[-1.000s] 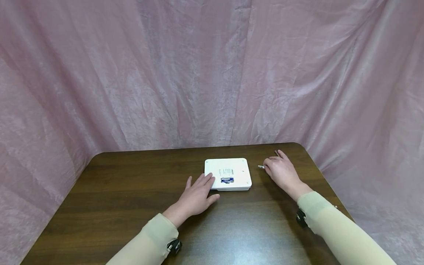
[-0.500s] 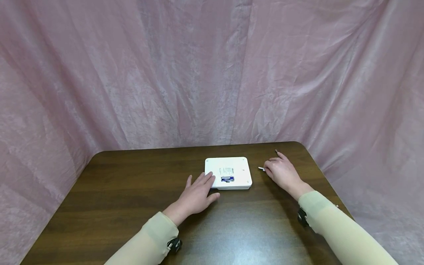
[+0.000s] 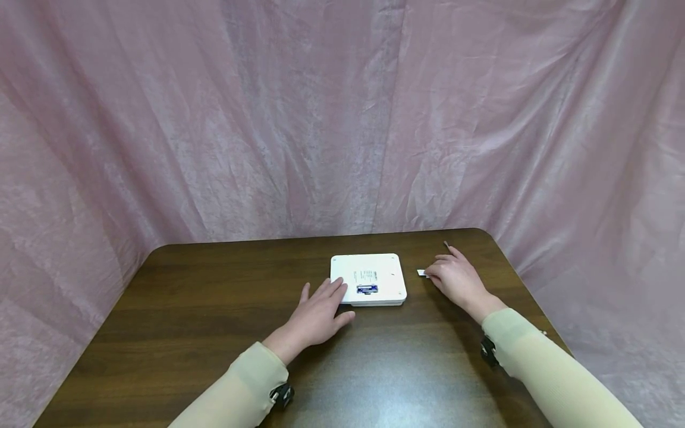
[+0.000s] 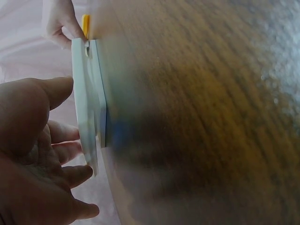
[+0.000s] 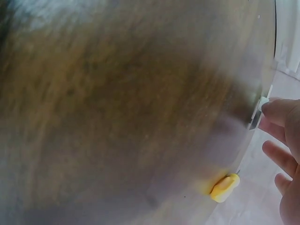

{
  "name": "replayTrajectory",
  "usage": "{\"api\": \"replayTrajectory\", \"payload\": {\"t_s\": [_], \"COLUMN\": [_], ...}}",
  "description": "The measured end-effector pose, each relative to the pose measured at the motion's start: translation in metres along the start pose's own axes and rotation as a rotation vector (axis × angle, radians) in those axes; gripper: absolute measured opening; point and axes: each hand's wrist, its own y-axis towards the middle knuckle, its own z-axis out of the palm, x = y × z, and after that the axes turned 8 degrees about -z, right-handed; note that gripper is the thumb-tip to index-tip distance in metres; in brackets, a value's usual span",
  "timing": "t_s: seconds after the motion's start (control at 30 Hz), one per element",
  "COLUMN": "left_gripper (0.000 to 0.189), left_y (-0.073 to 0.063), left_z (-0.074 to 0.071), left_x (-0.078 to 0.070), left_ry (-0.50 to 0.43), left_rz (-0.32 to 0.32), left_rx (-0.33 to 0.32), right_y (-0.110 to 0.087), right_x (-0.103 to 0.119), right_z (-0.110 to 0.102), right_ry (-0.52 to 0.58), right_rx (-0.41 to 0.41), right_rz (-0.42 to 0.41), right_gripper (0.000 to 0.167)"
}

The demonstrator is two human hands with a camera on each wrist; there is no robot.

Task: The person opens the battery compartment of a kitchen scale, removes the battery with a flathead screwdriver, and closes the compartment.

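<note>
A white flat device (image 3: 382,264), right of center in the frame and toward the far side of the table, lies flat with a small printed label (image 3: 365,276) and a blue battery (image 3: 367,290) showing on its upper face. A person's left hand (image 3: 316,319), at lower center, rests its fingertips on the device's lower left corner, fingers straight and spread apart, the thumb standing away from them just below the near edge. To the right of the device and apart from it, the right hand (image 3: 455,284) pinches a small white piece (image 3: 421,273) between thumb and forefinger; the piece juts out toward the left.

A yellow object (image 5: 226,187) lies near the right hand, at lower right in the right wrist view. In the head view, a slim dark tip (image 3: 446,243) shows just beyond that hand's outstretched little finger; whether the two are one item cannot be told.

Pale sleeves (image 3: 225,395) enter from the bottom and lower right of the frame, a black wrist unit (image 3: 282,395) strapped below each cuff. The brown wood-grain table (image 3: 214,297) fills the lower half, light glinting at bottom center, and a pink crushed-fabric drape (image 3: 321,119) hangs in folds across the top and down both sides.
</note>
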Motion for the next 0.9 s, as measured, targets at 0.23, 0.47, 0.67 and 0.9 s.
{"api": "replayTrajectory", "payload": {"t_s": [0.23, 0.47, 0.67, 0.9], "left_gripper": [0.074, 0.074, 0.074, 0.074], "left_y": [0.0, 0.0, 0.001, 0.002], "left_z": [0.001, 0.002, 0.003, 0.002], "left_x": [0.001, 0.001, 0.001, 0.001], "left_ry": [0.005, -0.004, -0.003, 0.008], "left_rz": [0.005, 0.003, 0.005, 0.002], "left_rx": [-0.003, -0.006, -0.01, -0.011], "right_y": [0.0, -0.001, -0.006, -0.018], "right_x": [-0.004, -0.006, -0.008, -0.01], "right_z": [0.004, 0.004, 0.002, -0.004], "right_ry": [0.019, 0.029, 0.031, -0.002], "right_rx": [-0.027, -0.022, -0.034, 0.002], "right_rz": [0.035, 0.06, 0.108, 0.202], "right_gripper": [0.012, 0.012, 0.028, 0.054]}}
